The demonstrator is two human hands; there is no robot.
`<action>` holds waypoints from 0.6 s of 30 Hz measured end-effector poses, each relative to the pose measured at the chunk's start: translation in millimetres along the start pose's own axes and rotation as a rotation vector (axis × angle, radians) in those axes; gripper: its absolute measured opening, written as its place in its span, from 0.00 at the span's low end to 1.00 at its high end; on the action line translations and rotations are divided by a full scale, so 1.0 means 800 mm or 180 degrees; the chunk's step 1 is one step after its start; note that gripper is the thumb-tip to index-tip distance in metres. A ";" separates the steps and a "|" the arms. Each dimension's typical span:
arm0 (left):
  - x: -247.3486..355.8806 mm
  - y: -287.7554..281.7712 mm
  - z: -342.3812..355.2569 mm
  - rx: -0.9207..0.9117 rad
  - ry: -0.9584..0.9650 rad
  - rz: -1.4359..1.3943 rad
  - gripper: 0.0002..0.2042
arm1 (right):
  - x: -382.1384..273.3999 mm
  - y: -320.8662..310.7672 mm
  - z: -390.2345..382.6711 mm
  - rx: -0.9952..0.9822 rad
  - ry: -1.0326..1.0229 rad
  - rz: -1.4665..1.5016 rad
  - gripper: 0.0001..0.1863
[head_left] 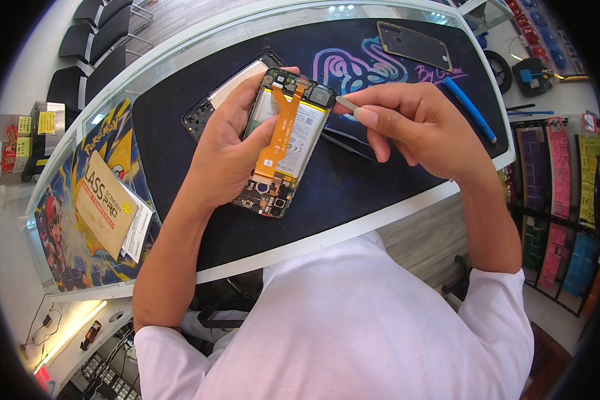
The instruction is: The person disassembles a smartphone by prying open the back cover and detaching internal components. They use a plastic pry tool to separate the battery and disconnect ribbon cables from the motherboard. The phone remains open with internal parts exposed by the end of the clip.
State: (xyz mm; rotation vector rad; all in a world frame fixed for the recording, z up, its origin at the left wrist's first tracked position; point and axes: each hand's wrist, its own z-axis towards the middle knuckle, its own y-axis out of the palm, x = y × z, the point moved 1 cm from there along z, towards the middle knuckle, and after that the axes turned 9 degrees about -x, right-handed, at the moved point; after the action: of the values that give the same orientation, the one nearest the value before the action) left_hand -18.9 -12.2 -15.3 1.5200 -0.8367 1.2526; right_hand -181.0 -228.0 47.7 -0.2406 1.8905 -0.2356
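Observation:
My left hand is wrapped round an opened smartphone, its inside facing up. A silver battery fills its middle, and an orange flex cable runs lengthwise over it. Bare circuitry shows at the phone's lower end. Between thumb and forefinger, my right hand pinches a thin, flat grey pry tool. Its tip is at the phone's upper right edge; whether it touches, I cannot tell. Partly behind my left hand lies a second dark phone frame with a pale panel.
A dark mat covers the white-edged glass counter. At the back right lies a phone back cover, with a blue tool nearer. Dark tweezers lie beneath my right hand. Left of the mat is a tan envelope with papers.

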 end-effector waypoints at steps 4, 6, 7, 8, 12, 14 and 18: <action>-0.001 0.005 -0.001 0.0009 0.0126 0.0688 0.26 | -0.010 0.003 0.000 0.0020 0.0204 -0.0440 0.19; 0.000 0.007 -0.003 0.0037 0.0167 0.0930 0.26 | -0.017 0.001 0.000 -0.0031 0.0384 -0.0497 0.18; 0.001 0.007 -0.003 0.0063 0.0168 0.0957 0.26 | -0.021 -0.001 0.001 -0.0070 0.0452 -0.0505 0.18; 0.001 0.008 -0.004 0.0090 0.0170 0.0983 0.26 | -0.023 -0.001 0.003 -0.0126 0.0388 -0.0469 0.18; 0.004 0.007 -0.005 0.0069 0.0162 0.0992 0.26 | -0.022 0.000 0.010 -0.0139 0.0497 -0.0528 0.17; 0.002 0.007 -0.003 0.0059 0.0173 0.1004 0.26 | -0.016 0.004 0.012 -0.0098 0.0486 -0.0506 0.17; 0.001 0.004 -0.005 0.0067 0.0035 0.0712 0.25 | -0.012 0.002 0.011 -0.0111 0.0253 -0.0430 0.17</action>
State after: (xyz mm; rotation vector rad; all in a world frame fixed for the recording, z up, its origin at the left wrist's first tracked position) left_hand -23.0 -9.5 -13.9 1.4647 -1.0107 1.4339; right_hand -169.8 -224.3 53.3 -0.3884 1.9603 -0.3076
